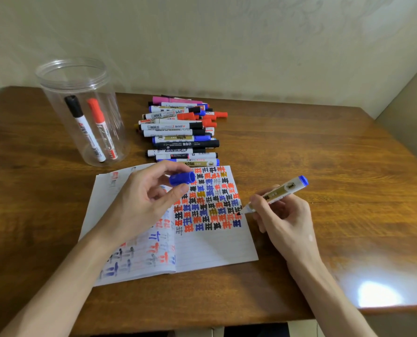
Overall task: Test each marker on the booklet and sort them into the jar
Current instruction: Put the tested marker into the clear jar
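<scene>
An open lined booklet [209, 249] lies on the table, its right page covered with rows of red, blue, black and gold marks. My right hand [282, 220] grips an uncapped blue marker [282, 190] with its tip at the right edge of the marks. My left hand [144, 200] hovers over the booklet and pinches the blue cap [181, 178]. A clear plastic jar [81, 113] stands at the back left and holds a black marker [83, 127] and a red marker [101, 127]. A pile of several markers [180, 130] lies behind the booklet.
The wooden table [324, 154] meets a pale wall at the back and right. Its front edge runs just below my forearms. A bright glare sits on the surface at the front right.
</scene>
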Available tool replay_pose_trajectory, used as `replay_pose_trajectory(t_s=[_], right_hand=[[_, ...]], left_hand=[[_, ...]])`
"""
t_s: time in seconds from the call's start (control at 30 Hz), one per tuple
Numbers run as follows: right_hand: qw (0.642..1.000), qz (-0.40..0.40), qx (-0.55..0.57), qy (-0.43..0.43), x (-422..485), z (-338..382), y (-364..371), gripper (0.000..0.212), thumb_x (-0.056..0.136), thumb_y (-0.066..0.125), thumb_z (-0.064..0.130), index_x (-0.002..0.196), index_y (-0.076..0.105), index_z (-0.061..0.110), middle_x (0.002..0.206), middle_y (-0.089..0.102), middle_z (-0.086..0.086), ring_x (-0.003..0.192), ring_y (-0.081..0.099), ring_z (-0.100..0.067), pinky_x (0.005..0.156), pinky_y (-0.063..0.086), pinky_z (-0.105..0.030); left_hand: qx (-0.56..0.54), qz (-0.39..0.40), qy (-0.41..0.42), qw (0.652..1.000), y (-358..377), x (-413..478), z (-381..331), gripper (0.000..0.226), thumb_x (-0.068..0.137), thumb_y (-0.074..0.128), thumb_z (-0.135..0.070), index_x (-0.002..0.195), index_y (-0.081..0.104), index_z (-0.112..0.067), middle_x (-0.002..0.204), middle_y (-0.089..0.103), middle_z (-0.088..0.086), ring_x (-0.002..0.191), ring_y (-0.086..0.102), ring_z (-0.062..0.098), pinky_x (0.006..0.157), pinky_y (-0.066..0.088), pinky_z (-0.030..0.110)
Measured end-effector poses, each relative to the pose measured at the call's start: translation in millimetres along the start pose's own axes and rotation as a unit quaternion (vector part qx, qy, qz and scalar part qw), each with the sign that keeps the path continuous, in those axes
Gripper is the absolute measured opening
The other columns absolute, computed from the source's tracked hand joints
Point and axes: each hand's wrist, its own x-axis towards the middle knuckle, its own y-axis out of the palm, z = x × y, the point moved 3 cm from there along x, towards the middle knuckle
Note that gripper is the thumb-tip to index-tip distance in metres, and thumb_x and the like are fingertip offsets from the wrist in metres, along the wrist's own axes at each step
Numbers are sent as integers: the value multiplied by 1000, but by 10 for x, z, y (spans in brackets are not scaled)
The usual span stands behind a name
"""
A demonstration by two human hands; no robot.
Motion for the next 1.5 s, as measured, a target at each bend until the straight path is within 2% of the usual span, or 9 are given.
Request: replay_pose_trajectory(t_s=[0.13, 0.4, 0.57, 0.7, 0.87, 1.07, 1.23, 1.37, 1.5], right_hand=[[998, 28, 59, -11, 94, 121, 79, 10, 97, 66, 4, 89, 70, 8, 69, 70, 5, 60, 65, -7, 54, 51, -21], [989, 71, 132, -20, 391, 383, 307, 6, 98, 65, 5, 93, 68, 4, 66, 65, 4, 56, 57, -9, 52, 46, -17], [979, 93, 181, -13, 437, 409, 435, 9, 100, 62, 6, 92, 67, 7, 65, 63, -7, 54, 56, -14, 52, 46, -18], [971, 108, 213, -17, 390, 391, 470, 9, 101, 62, 2, 94, 65, 6, 64, 65, -2, 52, 58, -13, 51, 47, -17], [974, 127, 186, -34, 357, 368, 494, 5, 99, 68, 9, 97, 64, 6, 68, 66, 2, 54, 60, -17, 51, 47, -19], [979, 146, 129, -57, 346, 375, 542, 10, 94, 74, 18, 100, 71, 11, 86, 73, -6, 57, 68, -26, 52, 53, -26], [978, 174, 107, -43, 337, 345, 527, 15, 89, 79, 23, 102, 78, 14, 74, 74, 7, 59, 66, -9, 57, 51, -20], [965, 193, 179, 16, 364, 330, 473, 24, 96, 70, 36, 108, 82, 18, 83, 76, -13, 67, 64, -25, 62, 50, -30], [967, 186, 174, 21, 401, 309, 413, 25, 92, 70, 37, 106, 80, 19, 79, 73, -13, 67, 65, -26, 62, 53, -35]], left_hand=[[-25, -2, -15, 1000, 0, 12, -11, 38, 87, 78, -26, 123, 66, -29, 111, 74, -13, 101, 74, 13, 86, 61, 34], [-26, -11, -18, 999, -22, 13, -19, 27, 86, 76, -29, 112, 68, -29, 106, 74, -18, 103, 71, 8, 79, 58, 20], [-21, -13, -15, 1000, -29, 17, -7, 29, 86, 75, -33, 114, 68, -31, 108, 73, -19, 105, 70, 7, 80, 58, 20], [-13, -11, -13, 1000, -27, 19, -6, 29, 84, 73, -38, 113, 67, -34, 109, 72, -22, 107, 68, 5, 83, 59, 22], [-6, -9, -8, 1000, -26, 19, -15, 29, 85, 75, -38, 112, 67, -36, 110, 71, -23, 107, 68, 6, 82, 60, 23], [-3, -9, -4, 1000, -17, 22, -16, 29, 85, 74, -36, 113, 69, -32, 107, 72, -22, 105, 69, 7, 84, 59, 24], [0, -16, 2, 1000, -23, 21, -6, 29, 86, 73, -35, 114, 70, -31, 107, 73, -22, 105, 70, 7, 85, 58, 22], [-8, -24, 2, 1000, -48, 25, 9, 28, 88, 74, -29, 116, 71, -30, 108, 74, -20, 104, 70, 7, 82, 58, 20], [-29, -40, 13, 999, -59, 6, -8, 31, 90, 67, -35, 120, 72, -31, 112, 73, -22, 107, 70, 3, 82, 59, 21]])
